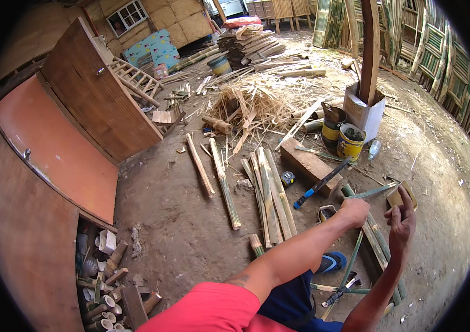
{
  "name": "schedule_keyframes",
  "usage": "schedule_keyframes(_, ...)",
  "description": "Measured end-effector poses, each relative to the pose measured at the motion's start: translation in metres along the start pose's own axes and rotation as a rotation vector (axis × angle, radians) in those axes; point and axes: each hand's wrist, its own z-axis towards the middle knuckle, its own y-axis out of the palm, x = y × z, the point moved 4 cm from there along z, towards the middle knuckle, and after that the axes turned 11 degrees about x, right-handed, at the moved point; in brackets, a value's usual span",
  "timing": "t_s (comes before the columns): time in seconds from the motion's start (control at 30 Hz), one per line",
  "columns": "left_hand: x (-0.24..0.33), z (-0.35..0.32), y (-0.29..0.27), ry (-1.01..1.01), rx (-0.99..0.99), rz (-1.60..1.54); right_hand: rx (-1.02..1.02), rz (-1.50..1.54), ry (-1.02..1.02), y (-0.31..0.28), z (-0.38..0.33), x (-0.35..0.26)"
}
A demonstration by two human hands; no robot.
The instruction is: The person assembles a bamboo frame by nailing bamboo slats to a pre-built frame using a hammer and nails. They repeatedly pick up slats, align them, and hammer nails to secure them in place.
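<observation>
My left hand (355, 213) is closed in a fist over the upper part of a green bamboo pole (377, 243); whatever lies inside its fingers is hidden. From beside it a thin green bamboo strip (375, 191) runs off to the right. My right hand (402, 226) is raised right of the pole, fingers apart and partly stretched. Behind those fingers sits a tan, square-edged piece (396, 197); I cannot tell whether they touch. A small open container (326, 213) stands left of my left hand. Bamboo strips and a black-handled tool (341, 291) lie between my arms.
A blue-handled blade (320, 186) leans across a wooden block (308, 165), near a tape measure (287, 178). Split bamboo lengths (268, 193) lie ahead. Yellow buckets (350, 143) stand by a post (368, 55). Beyond lies a shavings heap (257, 99); an orange door (58, 149) is at left.
</observation>
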Motion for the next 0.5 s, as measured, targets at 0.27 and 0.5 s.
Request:
schedule_keyframes(0.27,0.037,-0.024,0.072,0.404,-0.471,0.078,-0.602,-0.517,-0.078,0.089,0.015,-0.004)
schedule_keyframes(0.5,0.065,-0.003,0.051,0.491,-0.190,-0.237,-0.366,0.101,-0.326,0.066,-0.009,-0.159)
